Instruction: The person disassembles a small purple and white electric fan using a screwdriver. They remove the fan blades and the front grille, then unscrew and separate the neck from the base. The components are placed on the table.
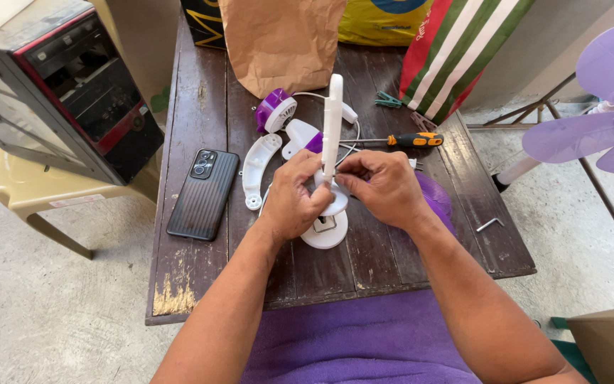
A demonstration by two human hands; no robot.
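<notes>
A dark, worn wooden surface (193,284) carried loose fan parts. At its middle a white fan stand (332,124) stood upright, long axis pointing away from the person. Both hands gripped its lower stem from either side, left hand (294,198) and right hand (384,186) equally close, above the round base (325,231).

1. Dark wooden table (193,284), planks worn, paint flaking at near-left corner.
2. Left: black phone (203,193), face down.
3. Centre: white fan stand (328,213), curved white bracket (257,169), purple-white motor housing (276,111).
4. Far: brown paper bag (278,43), orange-handled screwdriver (403,140).
5. Right edge: hex key (489,225).
</notes>
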